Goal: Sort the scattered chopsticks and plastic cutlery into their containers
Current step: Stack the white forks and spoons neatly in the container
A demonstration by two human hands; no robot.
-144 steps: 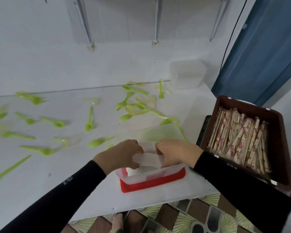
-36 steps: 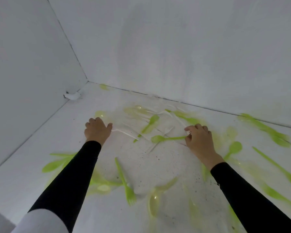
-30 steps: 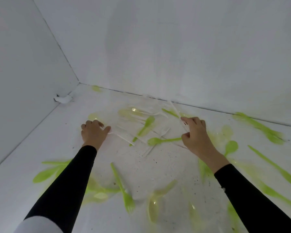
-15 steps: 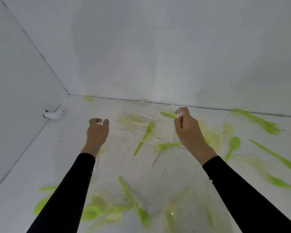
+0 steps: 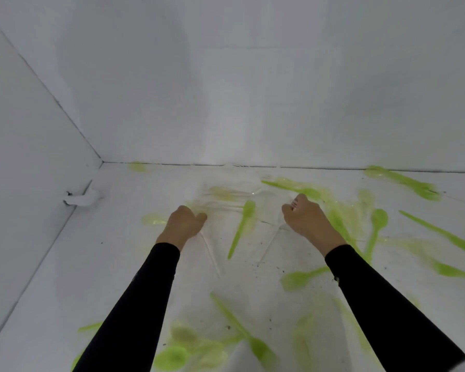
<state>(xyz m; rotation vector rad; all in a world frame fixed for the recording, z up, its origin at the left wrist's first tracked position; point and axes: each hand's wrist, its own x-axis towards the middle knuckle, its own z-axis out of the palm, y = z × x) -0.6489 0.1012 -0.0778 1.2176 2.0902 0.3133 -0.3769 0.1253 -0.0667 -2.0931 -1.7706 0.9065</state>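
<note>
Lifted off the worktop [image 5: 113, 269] within the last second: left grip [image 5: 183, 224] clasps the first white fork [image 5: 211, 255], right grip [image 5: 306, 218] the second white fork [image 5: 270, 242]. Green cutlery [image 5: 242, 226] remains scattered; containers unseen.

Vs 1 s ago, L hand [image 5: 183, 224] & R hand [image 5: 307, 220] have each picked up a white fork [image 5: 212, 255].

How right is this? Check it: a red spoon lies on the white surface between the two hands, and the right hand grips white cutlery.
One detail is wrong: the spoon between the left hand and the right hand is green, not red, as the head view shows. The rest stands: it lies on the white surface, and the right hand grips white cutlery.
</note>
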